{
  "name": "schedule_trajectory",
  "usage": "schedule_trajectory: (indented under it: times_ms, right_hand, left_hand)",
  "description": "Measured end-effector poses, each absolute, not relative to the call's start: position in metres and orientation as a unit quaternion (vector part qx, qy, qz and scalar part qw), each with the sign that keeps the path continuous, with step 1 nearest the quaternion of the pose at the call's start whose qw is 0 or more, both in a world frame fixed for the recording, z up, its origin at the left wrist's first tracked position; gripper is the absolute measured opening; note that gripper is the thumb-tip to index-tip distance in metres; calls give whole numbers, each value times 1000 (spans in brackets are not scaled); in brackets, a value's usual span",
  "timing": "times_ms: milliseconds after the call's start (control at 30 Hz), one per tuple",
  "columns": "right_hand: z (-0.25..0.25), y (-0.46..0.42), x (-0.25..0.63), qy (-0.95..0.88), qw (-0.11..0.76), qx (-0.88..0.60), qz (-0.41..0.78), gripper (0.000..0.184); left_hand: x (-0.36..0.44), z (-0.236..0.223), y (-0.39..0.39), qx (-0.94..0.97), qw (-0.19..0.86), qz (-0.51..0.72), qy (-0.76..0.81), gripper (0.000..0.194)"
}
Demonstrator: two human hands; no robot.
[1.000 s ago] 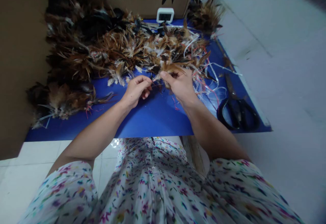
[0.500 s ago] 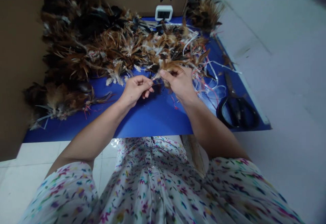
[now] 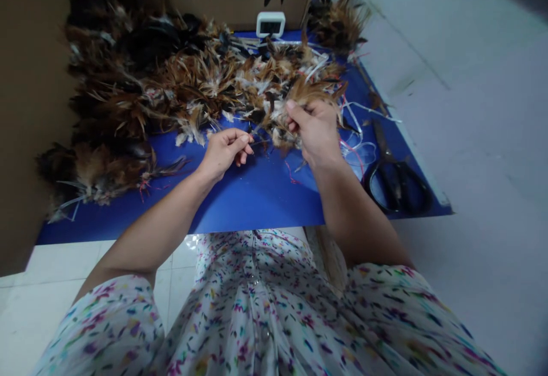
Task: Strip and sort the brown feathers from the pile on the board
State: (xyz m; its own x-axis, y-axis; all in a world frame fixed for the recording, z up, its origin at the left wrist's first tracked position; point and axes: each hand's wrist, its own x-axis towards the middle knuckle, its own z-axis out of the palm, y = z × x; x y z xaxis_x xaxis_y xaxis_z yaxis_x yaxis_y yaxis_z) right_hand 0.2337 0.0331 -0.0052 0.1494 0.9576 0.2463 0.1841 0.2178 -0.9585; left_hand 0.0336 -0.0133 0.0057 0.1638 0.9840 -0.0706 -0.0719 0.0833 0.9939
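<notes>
My right hand [image 3: 319,130] pinches brown feathers [image 3: 314,89] between thumb and fingers, over the right part of the feather heap [image 3: 201,73]. Their tips fan out above the knuckles. My left hand [image 3: 226,150] is closed in a pinch over the blue tabletop [image 3: 257,205], apart from the right one. A thin dark strand seems to stick out from its fingertips, too fine to name. Brown, black and whitish feathers make up the heap just beyond both hands.
Black-handled scissors [image 3: 398,185] lie at the right, near white and red strings [image 3: 355,113]. A small white digital clock [image 3: 270,24] stands before a cardboard box [image 3: 235,8]. Feather bundles lie at the left [image 3: 103,170] and far right [image 3: 338,22]. Another cardboard panel [image 3: 29,108] borders the left.
My right hand has moved right and slightly away from my left hand, carrying the brown feathers. My left hand stays nearly in place, still pinching. The whole view has shifted slightly.
</notes>
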Motion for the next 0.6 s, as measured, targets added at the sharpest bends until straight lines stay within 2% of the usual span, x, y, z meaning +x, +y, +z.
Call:
schedule_trajectory:
  times_ms: [200, 333, 467, 600]
  right_hand:
    - [-5, 30, 234, -574, 541, -504, 351, 46]
    - [7, 20, 225, -557, 536, -493, 400, 35]
    - [15, 10, 217, -569, 496, -467, 460, 26]
    - [15, 1, 210, -601, 433, -449, 500, 37]
  left_hand:
    - [33, 7, -13, 498, 579, 461, 451, 17]
    - [32, 7, -13, 506, 563, 463, 460, 18]
    - [32, 6, -13, 517, 556, 461, 459, 22]
    - [32, 5, -14, 531, 550, 457, 455, 25]
